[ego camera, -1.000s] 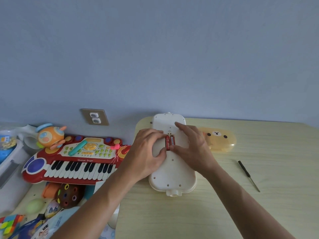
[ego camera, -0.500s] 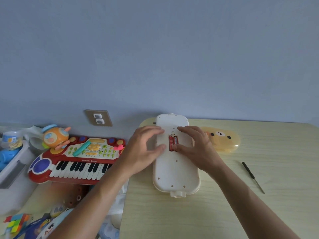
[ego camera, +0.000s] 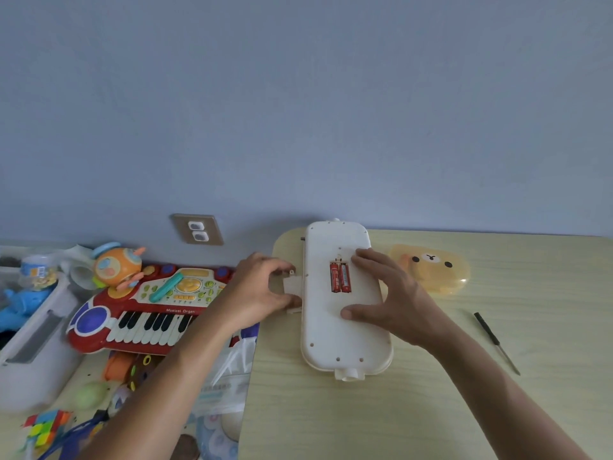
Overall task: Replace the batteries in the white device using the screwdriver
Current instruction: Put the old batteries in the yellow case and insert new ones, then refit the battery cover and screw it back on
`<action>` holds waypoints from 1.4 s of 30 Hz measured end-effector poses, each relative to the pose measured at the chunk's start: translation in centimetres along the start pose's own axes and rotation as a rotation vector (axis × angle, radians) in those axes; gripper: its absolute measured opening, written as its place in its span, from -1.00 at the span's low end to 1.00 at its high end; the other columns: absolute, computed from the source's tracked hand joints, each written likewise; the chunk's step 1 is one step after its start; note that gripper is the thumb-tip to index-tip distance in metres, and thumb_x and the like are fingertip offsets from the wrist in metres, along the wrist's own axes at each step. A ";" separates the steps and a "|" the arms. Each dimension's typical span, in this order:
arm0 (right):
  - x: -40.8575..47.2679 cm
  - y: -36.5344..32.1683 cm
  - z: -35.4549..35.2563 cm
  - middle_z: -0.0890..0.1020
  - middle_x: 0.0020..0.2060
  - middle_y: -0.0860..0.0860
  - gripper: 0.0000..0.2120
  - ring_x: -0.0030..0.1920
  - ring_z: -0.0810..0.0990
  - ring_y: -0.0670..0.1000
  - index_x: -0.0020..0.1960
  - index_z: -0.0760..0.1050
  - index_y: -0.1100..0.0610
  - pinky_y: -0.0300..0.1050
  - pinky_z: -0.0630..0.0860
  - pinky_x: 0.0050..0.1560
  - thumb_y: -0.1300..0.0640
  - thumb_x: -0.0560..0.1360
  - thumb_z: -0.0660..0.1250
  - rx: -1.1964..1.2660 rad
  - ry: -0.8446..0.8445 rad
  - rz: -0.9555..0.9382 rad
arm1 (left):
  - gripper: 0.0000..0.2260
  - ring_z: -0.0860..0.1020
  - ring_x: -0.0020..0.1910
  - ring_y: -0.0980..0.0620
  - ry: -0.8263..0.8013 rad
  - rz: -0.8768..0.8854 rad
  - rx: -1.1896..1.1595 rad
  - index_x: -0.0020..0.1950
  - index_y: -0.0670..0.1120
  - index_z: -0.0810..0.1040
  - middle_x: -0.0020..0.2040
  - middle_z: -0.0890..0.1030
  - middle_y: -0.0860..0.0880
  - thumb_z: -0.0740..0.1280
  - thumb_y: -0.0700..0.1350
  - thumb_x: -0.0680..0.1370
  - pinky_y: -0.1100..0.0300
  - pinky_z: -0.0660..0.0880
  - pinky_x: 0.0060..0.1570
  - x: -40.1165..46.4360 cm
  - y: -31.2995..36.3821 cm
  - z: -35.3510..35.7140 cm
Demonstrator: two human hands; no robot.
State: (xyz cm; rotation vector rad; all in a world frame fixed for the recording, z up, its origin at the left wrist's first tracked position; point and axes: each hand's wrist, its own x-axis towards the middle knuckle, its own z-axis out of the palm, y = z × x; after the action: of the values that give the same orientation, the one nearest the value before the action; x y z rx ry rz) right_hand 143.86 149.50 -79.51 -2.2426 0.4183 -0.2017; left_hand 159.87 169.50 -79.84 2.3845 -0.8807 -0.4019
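A long white plastic device (ego camera: pixel 345 330) lies back-up on a pale wooden surface (ego camera: pixel 431 410), its open battery bay holding two red batteries (ego camera: pixel 340 277) side by side. The right hand (ego camera: pixel 394 300) rests flat on the device at 3 o'clock of the batteries, fingers spread. The left hand (ego camera: pixel 262 290), at 9 o'clock just off the device's edge, pinches a small white battery cover (ego camera: pixel 293 284). A thin black screwdriver (ego camera: pixel 496 341) lies untouched well to the right. A translucent yellow bear-face lid (ego camera: pixel 431 270) sits at 2 o'clock. A red toy keyboard (ego camera: pixel 146 313) and scattered toys crowd the left.
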 end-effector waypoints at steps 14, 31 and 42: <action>-0.1 0.3 0.1 0.27 0.53 -0.21 -0.09 0.45 0.24 -0.28 0.53 0.36 0.03 -0.29 0.21 0.45 -0.10 0.26 0.63 0.035 -0.002 -0.003 | -0.75 0.56 -0.30 0.08 0.095 0.171 -0.508 0.11 0.10 0.61 -0.26 0.68 0.00 0.46 -0.18 0.50 0.23 0.44 -0.15 1.0 6.1 0.8; 0.0 0.4 -0.1 0.25 0.55 -0.19 -0.10 0.44 0.22 -0.29 0.54 0.32 0.02 -0.31 0.18 0.40 -0.09 0.29 0.62 0.015 -0.025 -0.005 | -0.76 0.52 -0.30 0.19 0.091 0.149 -0.361 0.13 0.12 0.64 -0.26 0.64 0.05 0.50 -0.10 0.49 0.51 0.37 -0.26 2.3 6.1 2.5; -0.1 0.3 -0.1 0.26 0.54 -0.20 -0.10 0.42 0.21 -0.32 0.54 0.33 0.03 -0.33 0.16 0.39 -0.09 0.29 0.62 0.000 -0.029 -0.007 | -0.71 0.57 -0.22 0.34 0.090 0.114 -0.299 0.21 0.11 0.65 -0.19 0.68 0.08 0.50 -0.06 0.49 0.61 0.33 -0.26 2.3 6.6 2.0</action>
State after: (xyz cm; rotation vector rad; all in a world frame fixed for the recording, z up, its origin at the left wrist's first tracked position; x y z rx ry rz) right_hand 143.64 149.33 -79.71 -2.2448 0.3951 -0.1730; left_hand 157.43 163.04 -77.70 2.0533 -0.8469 -0.3513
